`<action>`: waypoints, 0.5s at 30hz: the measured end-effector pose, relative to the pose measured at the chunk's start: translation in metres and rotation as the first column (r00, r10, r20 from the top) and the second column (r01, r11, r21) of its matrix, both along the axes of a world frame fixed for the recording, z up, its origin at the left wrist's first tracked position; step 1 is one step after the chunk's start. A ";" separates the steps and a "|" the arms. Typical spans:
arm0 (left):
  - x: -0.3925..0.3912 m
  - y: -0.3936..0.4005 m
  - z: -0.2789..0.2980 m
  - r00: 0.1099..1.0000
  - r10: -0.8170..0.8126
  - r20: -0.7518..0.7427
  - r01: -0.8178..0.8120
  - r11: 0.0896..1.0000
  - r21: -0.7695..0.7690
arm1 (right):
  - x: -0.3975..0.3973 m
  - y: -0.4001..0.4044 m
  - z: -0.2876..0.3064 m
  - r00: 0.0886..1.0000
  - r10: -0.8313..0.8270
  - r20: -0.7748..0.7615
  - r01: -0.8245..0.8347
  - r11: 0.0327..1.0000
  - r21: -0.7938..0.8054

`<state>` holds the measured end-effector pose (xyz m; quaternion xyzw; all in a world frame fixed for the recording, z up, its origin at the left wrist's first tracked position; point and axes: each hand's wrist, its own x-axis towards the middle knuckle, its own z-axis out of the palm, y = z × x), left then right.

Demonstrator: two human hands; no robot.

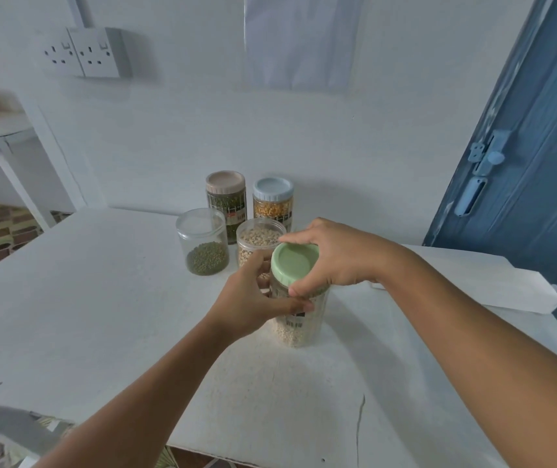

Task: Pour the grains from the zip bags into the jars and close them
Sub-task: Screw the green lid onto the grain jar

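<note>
A clear jar (299,319) with pale grains stands on the white counter (101,315), near the middle. The left hand (250,298) holds the body of this jar, its fingers (299,304) curled around the side. The right hand (334,256) grips the green lid (295,263) on top of the jar, fingers curled over its rim. Farther back stand four more jars: an open jar with green grains (203,244) at the left, an open jar with beige grains (258,239) just beside it, and behind them a jar with a pink lid (225,201) and a jar with a blue lid (273,202), both closed. A blue door (523,146) is at the right.
</note>
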<state>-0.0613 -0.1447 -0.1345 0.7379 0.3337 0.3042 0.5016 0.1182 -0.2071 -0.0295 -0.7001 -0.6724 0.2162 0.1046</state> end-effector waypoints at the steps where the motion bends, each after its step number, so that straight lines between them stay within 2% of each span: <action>1: 0.000 0.000 0.001 1.000 -0.008 -0.007 0.008 1.000 -0.002 | 0.001 -0.002 -0.001 1.000 -0.003 -0.020 0.003 1.000 0.000; 15: -0.006 0.005 0.006 0.999 0.006 -0.039 -0.004 0.998 0.064 | 0.010 0.008 0.009 1.000 0.018 0.014 -0.018 1.000 0.021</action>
